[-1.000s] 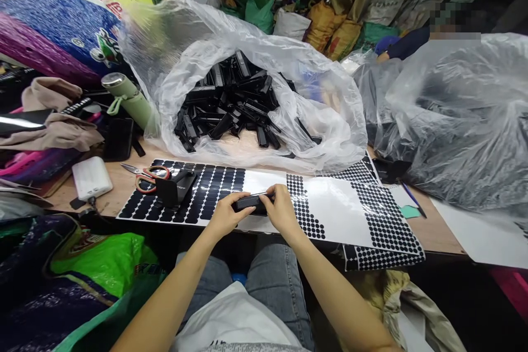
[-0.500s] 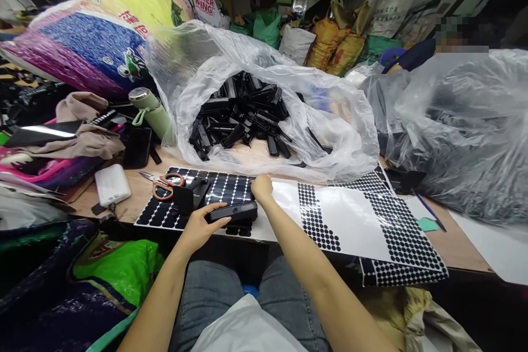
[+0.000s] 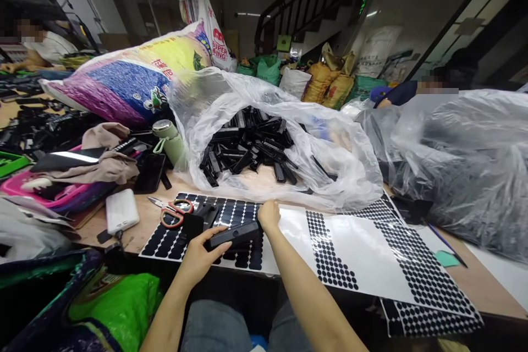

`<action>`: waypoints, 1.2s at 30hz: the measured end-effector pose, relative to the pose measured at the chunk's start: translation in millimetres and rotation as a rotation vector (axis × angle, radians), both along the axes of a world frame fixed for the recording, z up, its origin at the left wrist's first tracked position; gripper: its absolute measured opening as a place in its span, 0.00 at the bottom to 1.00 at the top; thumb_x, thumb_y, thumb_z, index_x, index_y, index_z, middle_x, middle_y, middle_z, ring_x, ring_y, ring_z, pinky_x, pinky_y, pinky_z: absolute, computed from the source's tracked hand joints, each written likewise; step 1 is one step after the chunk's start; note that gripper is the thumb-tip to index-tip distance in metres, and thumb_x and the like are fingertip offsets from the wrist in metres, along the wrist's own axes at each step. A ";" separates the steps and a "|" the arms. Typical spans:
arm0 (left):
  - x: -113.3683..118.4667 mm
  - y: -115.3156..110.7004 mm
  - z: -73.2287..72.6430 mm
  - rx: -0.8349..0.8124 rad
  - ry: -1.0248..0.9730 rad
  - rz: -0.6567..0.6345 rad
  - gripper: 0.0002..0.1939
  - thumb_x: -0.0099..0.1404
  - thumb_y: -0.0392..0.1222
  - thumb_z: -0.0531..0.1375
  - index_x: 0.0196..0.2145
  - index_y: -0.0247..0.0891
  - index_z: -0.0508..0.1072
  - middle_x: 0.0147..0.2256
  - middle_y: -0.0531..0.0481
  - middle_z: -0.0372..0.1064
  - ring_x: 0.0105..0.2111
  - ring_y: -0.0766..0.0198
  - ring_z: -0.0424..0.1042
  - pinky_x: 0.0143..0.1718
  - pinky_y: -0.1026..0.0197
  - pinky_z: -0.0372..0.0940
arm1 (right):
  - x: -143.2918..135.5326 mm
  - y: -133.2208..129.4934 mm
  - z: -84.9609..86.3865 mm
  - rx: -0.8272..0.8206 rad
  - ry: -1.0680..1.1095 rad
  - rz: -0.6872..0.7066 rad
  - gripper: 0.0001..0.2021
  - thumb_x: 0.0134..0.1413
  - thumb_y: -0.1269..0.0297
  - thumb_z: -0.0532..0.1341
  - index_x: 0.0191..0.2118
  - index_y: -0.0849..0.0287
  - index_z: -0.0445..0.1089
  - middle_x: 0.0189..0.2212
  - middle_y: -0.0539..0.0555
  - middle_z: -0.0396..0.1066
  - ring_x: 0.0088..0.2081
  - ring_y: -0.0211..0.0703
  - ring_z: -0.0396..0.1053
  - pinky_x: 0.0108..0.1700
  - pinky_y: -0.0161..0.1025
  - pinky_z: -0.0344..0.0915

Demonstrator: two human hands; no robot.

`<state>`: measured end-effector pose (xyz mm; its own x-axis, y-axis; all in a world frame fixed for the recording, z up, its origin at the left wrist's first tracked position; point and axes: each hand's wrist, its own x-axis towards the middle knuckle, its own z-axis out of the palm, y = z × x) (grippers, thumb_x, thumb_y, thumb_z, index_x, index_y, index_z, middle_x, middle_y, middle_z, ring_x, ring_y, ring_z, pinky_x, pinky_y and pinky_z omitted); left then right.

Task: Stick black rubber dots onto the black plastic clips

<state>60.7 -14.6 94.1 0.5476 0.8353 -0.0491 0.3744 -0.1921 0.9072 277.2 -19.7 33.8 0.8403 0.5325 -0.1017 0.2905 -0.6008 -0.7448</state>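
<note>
My left hand (image 3: 203,257) grips one end of a black elongated plastic part (image 3: 234,235), thumb on the near side and fingers on the far side. My right hand (image 3: 269,215) is curled with its fingers closed at the part's right end, over a sheet of black stickers (image 3: 165,239); its fingertips are hidden, so what it pinches cannot be made out. More black pieces (image 3: 193,225) lie on the sheet left of the held part. Behind my hands, a clear plastic bag (image 3: 350,173) lies open around a heap of black parts (image 3: 251,143).
Red-handled scissors (image 3: 172,214), a white power bank (image 3: 122,210), a phone (image 3: 150,173) and a green bottle (image 3: 168,143) are on the left. Dotted sticker sheets (image 3: 416,264) and a large plastic bag (image 3: 474,176) lie right. People sit at the far left and far right.
The camera view has tilted upward, so the table things appear lower and more of the background shows. My left hand still holds the black part, with my right hand at its right end.
</note>
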 end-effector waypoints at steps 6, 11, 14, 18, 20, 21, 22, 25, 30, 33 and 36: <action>-8.7 0.5 1.7 0.004 -0.010 0.007 0.24 0.51 0.51 0.63 0.44 0.38 0.72 0.40 0.47 0.72 0.40 0.57 0.71 0.45 0.55 0.64 | 0.2 1.3 -1.0 0.035 0.061 -0.006 0.05 0.47 0.67 0.54 0.30 0.61 0.65 0.36 0.69 0.67 0.42 0.57 0.66 0.40 0.52 0.59; -12.8 0.0 2.1 0.017 -0.025 0.013 0.23 0.50 0.51 0.63 0.43 0.37 0.72 0.40 0.46 0.72 0.41 0.55 0.70 0.47 0.53 0.63 | 3.3 -16.3 15.6 0.130 0.135 0.090 0.04 0.46 0.65 0.54 0.25 0.59 0.64 0.29 0.60 0.69 0.36 0.49 0.66 0.41 0.46 0.60; -13.6 -0.5 4.6 0.032 -0.015 -0.008 0.23 0.51 0.51 0.63 0.44 0.38 0.72 0.41 0.46 0.72 0.42 0.56 0.70 0.48 0.53 0.61 | 1.0 -43.7 39.6 0.204 0.195 0.182 0.08 0.47 0.60 0.55 0.26 0.59 0.64 0.26 0.54 0.67 0.31 0.42 0.65 0.37 0.40 0.61; -9.7 -6.3 11.9 0.065 -0.018 -0.073 0.22 0.52 0.49 0.62 0.44 0.39 0.72 0.43 0.46 0.71 0.44 0.56 0.69 0.50 0.53 0.60 | -7.3 -89.0 84.2 0.288 0.381 0.388 0.12 0.46 0.54 0.57 0.26 0.59 0.64 0.23 0.49 0.64 0.27 0.37 0.62 0.32 0.36 0.61; -5.7 -11.3 15.9 0.073 -0.032 -0.115 0.21 0.52 0.49 0.62 0.44 0.40 0.72 0.43 0.47 0.70 0.45 0.56 0.68 0.50 0.53 0.60 | -11.6 -106.7 102.7 0.278 0.485 0.467 0.12 0.45 0.54 0.59 0.27 0.59 0.64 0.24 0.49 0.64 0.28 0.36 0.61 0.34 0.37 0.62; -3.5 -14.0 17.7 0.074 -0.042 -0.135 0.21 0.52 0.48 0.62 0.44 0.40 0.72 0.43 0.47 0.70 0.45 0.56 0.68 0.51 0.52 0.60 | -13.2 -113.2 109.2 0.260 0.525 0.480 0.12 0.44 0.55 0.60 0.27 0.60 0.64 0.25 0.49 0.64 0.28 0.36 0.62 0.35 0.38 0.62; -1.3 -16.6 19.3 0.076 -0.052 -0.152 0.21 0.52 0.48 0.63 0.44 0.40 0.72 0.44 0.47 0.70 0.45 0.56 0.68 0.51 0.52 0.60 | -14.1 -118.1 113.5 0.237 0.556 0.475 0.12 0.44 0.55 0.60 0.27 0.60 0.65 0.26 0.50 0.64 0.29 0.36 0.62 0.37 0.39 0.63; 3.7 -22.8 23.1 0.076 -0.060 -0.186 0.21 0.52 0.48 0.63 0.44 0.40 0.72 0.44 0.47 0.70 0.46 0.56 0.67 0.51 0.53 0.60 | -13.4 -126.6 115.5 0.192 0.662 0.448 0.12 0.42 0.55 0.61 0.26 0.60 0.64 0.29 0.50 0.64 0.32 0.37 0.63 0.40 0.40 0.63; 7.5 -27.8 27.0 0.073 -0.055 -0.214 0.21 0.52 0.48 0.63 0.43 0.41 0.73 0.43 0.48 0.70 0.45 0.56 0.68 0.49 0.54 0.62 | -10.1 -135.6 107.7 0.174 0.706 0.471 0.13 0.43 0.55 0.61 0.25 0.60 0.62 0.29 0.51 0.65 0.33 0.37 0.65 0.41 0.42 0.65; 8.9 -29.5 26.7 0.064 -0.056 -0.224 0.21 0.51 0.47 0.63 0.44 0.41 0.72 0.43 0.47 0.70 0.45 0.56 0.68 0.49 0.54 0.61 | -11.1 -140.5 106.1 0.178 0.649 0.446 0.12 0.45 0.55 0.60 0.26 0.60 0.63 0.28 0.50 0.64 0.32 0.38 0.65 0.40 0.42 0.67; 10.3 -30.8 24.4 0.050 -0.052 -0.239 0.21 0.52 0.47 0.63 0.44 0.41 0.72 0.43 0.48 0.70 0.45 0.56 0.68 0.50 0.54 0.61 | -11.8 -143.8 104.6 0.167 0.603 0.438 0.12 0.46 0.55 0.59 0.26 0.60 0.63 0.29 0.51 0.64 0.32 0.38 0.66 0.38 0.42 0.67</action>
<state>71.0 -45.5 118.5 0.7309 0.6821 0.0229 0.2655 -0.3150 0.9112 265.4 -163.4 138.3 0.3737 0.8527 -0.3650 -0.0092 -0.3901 -0.9207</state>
